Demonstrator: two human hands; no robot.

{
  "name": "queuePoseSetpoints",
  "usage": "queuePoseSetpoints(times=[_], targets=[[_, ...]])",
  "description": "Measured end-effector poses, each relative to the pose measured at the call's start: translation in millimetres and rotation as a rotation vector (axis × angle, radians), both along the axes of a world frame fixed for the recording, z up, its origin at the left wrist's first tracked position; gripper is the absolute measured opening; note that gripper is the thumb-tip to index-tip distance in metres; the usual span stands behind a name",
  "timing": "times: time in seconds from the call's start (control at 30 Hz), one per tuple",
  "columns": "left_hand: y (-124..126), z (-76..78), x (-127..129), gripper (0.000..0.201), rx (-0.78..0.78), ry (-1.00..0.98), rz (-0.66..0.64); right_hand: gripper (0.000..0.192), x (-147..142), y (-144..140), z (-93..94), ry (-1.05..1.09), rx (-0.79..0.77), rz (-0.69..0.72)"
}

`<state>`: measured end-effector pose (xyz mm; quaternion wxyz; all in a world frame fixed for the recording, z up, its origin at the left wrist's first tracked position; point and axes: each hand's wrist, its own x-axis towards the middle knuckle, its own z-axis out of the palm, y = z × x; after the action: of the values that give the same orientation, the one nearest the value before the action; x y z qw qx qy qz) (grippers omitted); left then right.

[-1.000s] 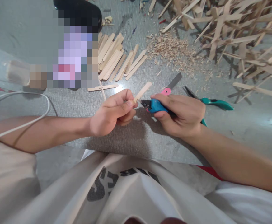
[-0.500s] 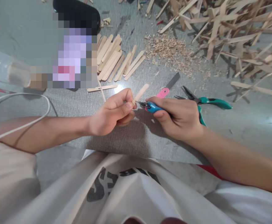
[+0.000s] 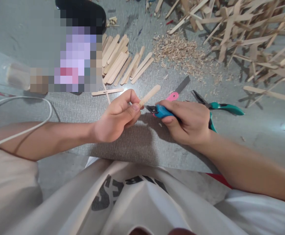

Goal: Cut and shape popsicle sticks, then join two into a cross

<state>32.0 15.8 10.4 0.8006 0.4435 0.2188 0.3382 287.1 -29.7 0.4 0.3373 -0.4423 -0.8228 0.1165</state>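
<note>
My left hand (image 3: 118,119) pinches a wooden craft stick (image 3: 151,94) between thumb and fingers. The stick's rounded end points up and to the right, and its lower end is hidden in my grip. My right hand (image 3: 190,120) is wrapped round a blue-handled utility knife (image 3: 164,111). Its dark tip points left, a small gap from the stick and my left fingertips. Behind my right hand lies a pink-handled knife (image 3: 173,96) with a long grey blade, partly covered by the hand. Green-handled pliers (image 3: 227,107) rest just beyond my right knuckles.
Several craft sticks (image 3: 115,68) lie in rows ahead. Wood shavings (image 3: 179,49) are heaped right of them, and a large tangle of sticks (image 3: 252,39) fills the far right. Two crossed sticks (image 3: 113,91) lie near my left hand. A white cable (image 3: 51,107) crosses my left forearm.
The knife tip has drawn back slightly to the right, away from the stick. The stick's free end has shifted a little up and to the right. Both grips stay closed.
</note>
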Motion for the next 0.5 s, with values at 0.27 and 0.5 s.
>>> queuePoseSetpoints(times=[0.27, 0.5], targets=[[-0.4, 0.8, 0.2, 0.047, -0.059, 0.012, 0.043, 0.054, -1.2, -0.5, -0.5, 0.004, 0.006, -0.063], [1.3, 1.6, -0.4, 0.044, -0.023, 0.005, -0.009, 0.051, 0.5, -0.7, 0.0, 0.006, 0.009, -0.022]])
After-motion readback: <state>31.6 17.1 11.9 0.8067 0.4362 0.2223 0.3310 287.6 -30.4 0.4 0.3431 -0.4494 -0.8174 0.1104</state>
